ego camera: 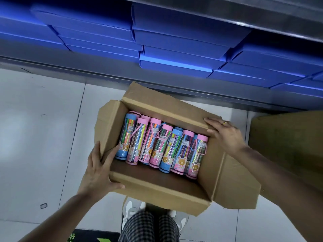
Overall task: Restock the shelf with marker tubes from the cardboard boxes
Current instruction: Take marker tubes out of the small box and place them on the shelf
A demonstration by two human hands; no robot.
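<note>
Marker tubes (158, 145) lie side by side in one row inside the open cardboard box (157, 187), between the two hands. Their caps are pink or blue, and each clear tube shows coloured markers and a cartoon animal on the label.

Left hand (97, 170) grips the near left corner of the box: its thumb lies over the front wall, and its fingers curl over the left wall beside the blue tube at the end of the row. Right hand (225, 135) lies flat on the right edge of the box with straight fingers, pressing the cardboard; a yellow ring (225, 122) is on one finger.

Beyond both hands stands a grey metal shelf (104, 70) filled with stacks of blue flat boxes (174, 49). To the right of the right hand a second cardboard box (286, 145) is partly in view. Under the box, between the arms, checked trousers (148, 226) and white shoes (130, 211) show on the pale tiled floor (43, 119).
</note>
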